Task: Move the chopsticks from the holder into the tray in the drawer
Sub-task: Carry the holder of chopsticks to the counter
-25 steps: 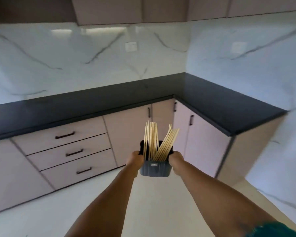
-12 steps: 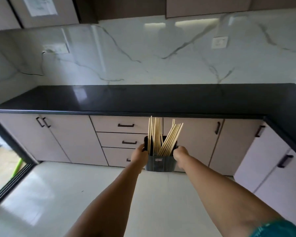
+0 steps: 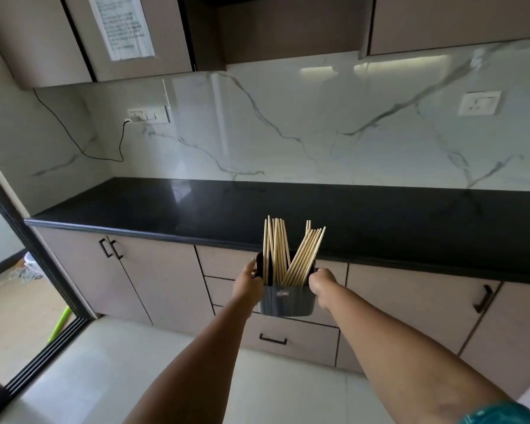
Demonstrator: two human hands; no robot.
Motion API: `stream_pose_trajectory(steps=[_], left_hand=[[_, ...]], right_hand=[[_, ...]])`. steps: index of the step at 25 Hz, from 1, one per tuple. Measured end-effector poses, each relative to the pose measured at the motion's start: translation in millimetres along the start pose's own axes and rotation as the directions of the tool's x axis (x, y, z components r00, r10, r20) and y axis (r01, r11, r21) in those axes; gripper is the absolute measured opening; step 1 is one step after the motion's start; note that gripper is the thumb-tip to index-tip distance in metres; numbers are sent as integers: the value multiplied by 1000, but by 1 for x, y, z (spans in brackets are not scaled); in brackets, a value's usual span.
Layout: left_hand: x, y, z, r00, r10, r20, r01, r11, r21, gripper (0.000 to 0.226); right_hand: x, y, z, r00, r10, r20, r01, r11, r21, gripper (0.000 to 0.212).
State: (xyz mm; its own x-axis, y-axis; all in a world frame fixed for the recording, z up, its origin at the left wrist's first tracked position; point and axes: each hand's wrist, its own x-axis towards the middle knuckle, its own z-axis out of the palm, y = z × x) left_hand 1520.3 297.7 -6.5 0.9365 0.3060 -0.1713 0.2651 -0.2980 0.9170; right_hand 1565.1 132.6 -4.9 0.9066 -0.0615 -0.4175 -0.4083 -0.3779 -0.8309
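I carry a dark grey holder point(image 3: 286, 302) in the air in front of the drawers. Several pale wooden chopsticks point(image 3: 283, 255) stand in it, one bunch upright on the left, another leaning right. My left hand point(image 3: 247, 284) grips the holder's left side and my right hand point(image 3: 322, 286) grips its right side. Behind the holder is a stack of beige drawers; the lowest drawer point(image 3: 291, 336), with a black handle, is shut. The upper drawers are partly hidden by the holder. No tray is in view.
A black countertop point(image 3: 196, 206) runs along the marble wall. Cupboard doors with black handles point(image 3: 112, 249) flank the drawers. A cable hangs from a wall socket point(image 3: 147, 114). A sliding door frame point(image 3: 31, 264) stands at the left above the pale floor.
The view has swung left along the counter and drawn closer to the drawers. Both hands still hold the holder in the same grip.
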Motion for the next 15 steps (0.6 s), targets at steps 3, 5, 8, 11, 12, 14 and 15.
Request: stream_pose_trajectory(steps=[3,5,8,11,12,14,15], left_hand=[[64,17,-25,1000,25,-8,-25,999,22,58],[106,22,-38,999,36,14,-36,999,18,57],[168,34,-52,1000,25,-9,-25,999,-23,55],[224,45,-51,1000,12,-18,-13,998,-62,56],[243,49,-50,1000,20,-13,-20,998,-54,57],[280,58,-45,999,31,-18,-32,999,-29,58],[297,61,-43,999,27,-23,-27,999,-22,59]], right_hand=[[47,-47,28,999,20,-24,-20,1000,1,42],[78,-72,42,999,14,-34,-15,1000,-2,42],[123,-113,56,996,3,-89,-4,1000,-6,39],[165,-145,63,995,-6,-98,4,1000,-25,41],[181,-153,64,995,-9,-103,6,999,-32,42],[212,-167,65,994,-8,-111,5,1000,-25,42],[228,-173,66,994,-4,-105,1,1000,-28,42]])
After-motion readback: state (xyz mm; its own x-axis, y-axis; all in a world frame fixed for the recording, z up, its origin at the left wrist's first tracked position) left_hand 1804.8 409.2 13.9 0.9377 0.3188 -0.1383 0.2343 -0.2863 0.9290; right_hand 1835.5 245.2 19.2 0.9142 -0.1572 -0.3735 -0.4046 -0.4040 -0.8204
